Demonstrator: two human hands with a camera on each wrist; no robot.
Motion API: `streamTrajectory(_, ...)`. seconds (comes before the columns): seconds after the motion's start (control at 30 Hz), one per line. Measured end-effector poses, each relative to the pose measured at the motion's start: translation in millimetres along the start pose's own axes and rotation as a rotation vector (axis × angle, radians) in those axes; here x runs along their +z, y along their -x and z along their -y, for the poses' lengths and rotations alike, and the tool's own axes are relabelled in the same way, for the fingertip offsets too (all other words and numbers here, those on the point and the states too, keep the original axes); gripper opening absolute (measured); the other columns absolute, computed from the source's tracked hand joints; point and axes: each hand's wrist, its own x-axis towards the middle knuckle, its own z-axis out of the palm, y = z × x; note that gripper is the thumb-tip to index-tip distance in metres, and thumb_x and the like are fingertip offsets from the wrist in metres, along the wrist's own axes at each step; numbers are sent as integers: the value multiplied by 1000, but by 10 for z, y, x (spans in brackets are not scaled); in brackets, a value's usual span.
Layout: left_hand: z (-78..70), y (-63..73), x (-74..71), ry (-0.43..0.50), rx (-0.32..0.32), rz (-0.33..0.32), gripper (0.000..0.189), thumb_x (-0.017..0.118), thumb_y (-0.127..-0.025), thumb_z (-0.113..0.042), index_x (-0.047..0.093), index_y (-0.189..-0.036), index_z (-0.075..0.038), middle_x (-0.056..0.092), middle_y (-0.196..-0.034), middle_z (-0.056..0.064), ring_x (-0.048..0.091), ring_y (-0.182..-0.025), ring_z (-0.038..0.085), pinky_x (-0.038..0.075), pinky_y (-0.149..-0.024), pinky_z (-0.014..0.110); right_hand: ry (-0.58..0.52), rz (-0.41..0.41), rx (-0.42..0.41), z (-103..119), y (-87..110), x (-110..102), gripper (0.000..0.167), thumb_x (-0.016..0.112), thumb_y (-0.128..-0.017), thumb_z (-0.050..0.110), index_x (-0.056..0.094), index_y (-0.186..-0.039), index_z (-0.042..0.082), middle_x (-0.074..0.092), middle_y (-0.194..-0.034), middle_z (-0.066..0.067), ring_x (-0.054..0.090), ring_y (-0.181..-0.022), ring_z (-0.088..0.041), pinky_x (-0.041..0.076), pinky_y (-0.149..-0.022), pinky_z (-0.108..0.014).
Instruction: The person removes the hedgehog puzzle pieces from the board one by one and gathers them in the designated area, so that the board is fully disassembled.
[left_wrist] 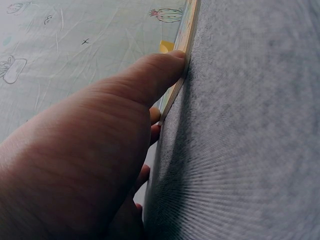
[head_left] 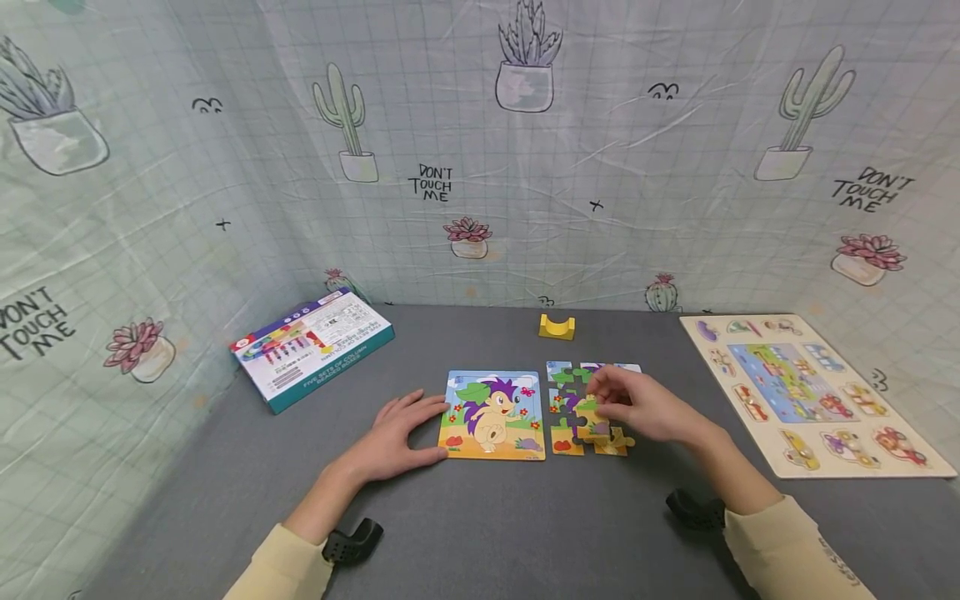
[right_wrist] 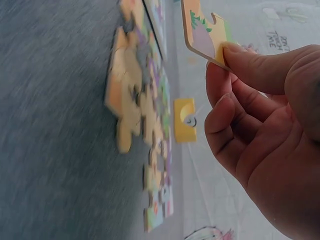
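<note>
My right hand (head_left: 647,405) pinches a puzzle piece (right_wrist: 204,40) between thumb and fingertips. Orange and yellow, with a grey-purple shape and green leaves, the piece is raised over several partly joined puzzle pieces (head_left: 562,440). Left of these lies a square puzzle board (head_left: 495,446) with a purple-haired hedgehog picture. The left hand (head_left: 397,437) rests at the board's left side, fingers spread. In the left wrist view, the thumb (left_wrist: 165,62) touches the board's edge, and the other fingers are mostly hidden behind the hand.
Behind the pieces stands a small yellow block (head_left: 557,328) with a curved notch. A boxed set (head_left: 315,350) lies at the back left, and a large wooden picture board (head_left: 795,446) at the right. A printed curtain (head_left: 480,142) closes off the grey table's back.
</note>
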Motion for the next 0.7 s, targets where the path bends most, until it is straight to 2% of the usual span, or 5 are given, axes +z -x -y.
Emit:
streamTrajectory(0.53,-4,6,-2,4,-2,-3,69,72,-91,-48,54,-147,-12,47,-153,6,23,-148,39,10,-115,65,6,11,19,-179,225,-94,17,66,-96,1,59,-112,0,59,-91,-2,57,-80,-17,50,-70,-28)
streamTrajectory(0.7,-15,11,-8,-3,0,-12,68,73,-90,-46,55,-146,-12,48,-152,6,24,-148,38,11,-115,64,42,12,37,-278,304,-150,17,67,-96,1,60,-112,2,59,-91,-2,57,-80,-15,50,-71,-28)
